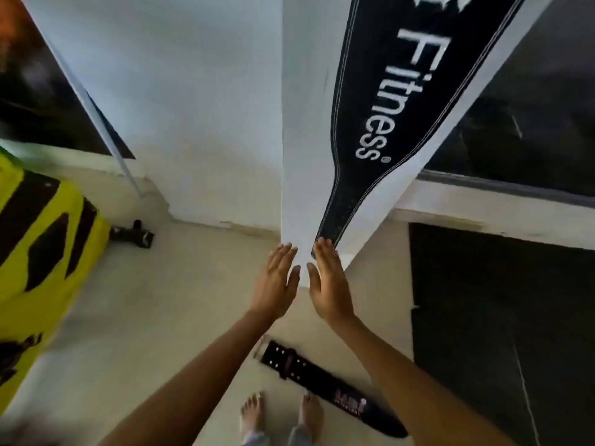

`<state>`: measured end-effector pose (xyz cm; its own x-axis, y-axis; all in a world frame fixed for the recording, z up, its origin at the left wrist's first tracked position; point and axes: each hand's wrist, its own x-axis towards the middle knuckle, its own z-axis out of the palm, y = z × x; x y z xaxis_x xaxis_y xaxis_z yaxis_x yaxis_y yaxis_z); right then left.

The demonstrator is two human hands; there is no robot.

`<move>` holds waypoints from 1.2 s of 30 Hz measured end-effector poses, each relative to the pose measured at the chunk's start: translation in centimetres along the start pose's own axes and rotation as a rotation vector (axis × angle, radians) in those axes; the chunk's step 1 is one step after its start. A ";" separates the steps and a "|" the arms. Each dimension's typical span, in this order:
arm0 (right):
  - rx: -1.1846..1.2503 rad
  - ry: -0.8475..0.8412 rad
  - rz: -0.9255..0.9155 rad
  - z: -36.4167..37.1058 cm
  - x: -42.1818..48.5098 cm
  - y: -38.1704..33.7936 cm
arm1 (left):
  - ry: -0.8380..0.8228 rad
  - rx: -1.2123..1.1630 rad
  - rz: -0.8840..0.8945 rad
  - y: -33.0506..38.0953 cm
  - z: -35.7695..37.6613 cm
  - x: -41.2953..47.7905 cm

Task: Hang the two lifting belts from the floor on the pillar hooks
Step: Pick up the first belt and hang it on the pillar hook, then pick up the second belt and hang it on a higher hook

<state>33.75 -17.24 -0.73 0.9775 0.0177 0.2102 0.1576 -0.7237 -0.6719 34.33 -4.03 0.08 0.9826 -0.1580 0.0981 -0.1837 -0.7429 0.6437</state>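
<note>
A black lifting belt (pixel 396 101) with white "Fitness" lettering hangs down the face of the white pillar (pixel 302 140); its hook is out of view above. My right hand (pixel 328 284) lies flat with its fingertips touching the belt's narrow lower end. My left hand (pixel 275 281) rests flat on the pillar just left of it, fingers together, holding nothing. A second black belt (pixel 325 384) with metal studs and red lettering lies on the floor beside my bare feet (pixel 280 413), partly hidden by my right forearm.
A yellow and black padded object (pixel 42 246) stands at the left. A small black item (pixel 132 235) lies on the floor by the wall. Black floor mats (pixel 502 317) cover the right side. A dark poster (pixel 38 91) hangs on the left wall.
</note>
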 end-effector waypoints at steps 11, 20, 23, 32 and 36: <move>0.004 -0.473 0.399 21.5 -12.3 16.8 | -0.313 -0.081 -0.597 -19.6 19.3 -11.2; -0.053 -0.830 0.580 39.8 -19.5 34.3 | -0.431 -0.261 -1.163 -35.5 40.1 -19.1; -0.122 -0.945 0.598 44.3 -19.9 38.7 | -0.481 -0.377 -1.394 -38.7 45.2 -20.2; -0.314 -1.237 0.625 51.1 -20.6 46.6 | -0.312 -0.882 -1.785 -42.1 52.4 -21.1; -0.099 -1.227 0.828 48.7 -19.8 43.8 | -0.318 -1.040 -1.767 -40.7 49.9 -22.6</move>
<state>28.12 -15.64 -68.92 0.2956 0.1079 -0.9492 -0.4503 -0.8606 -0.2381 18.18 -2.67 -66.16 -0.0145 -0.0124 -0.9998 0.9340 0.3569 -0.0180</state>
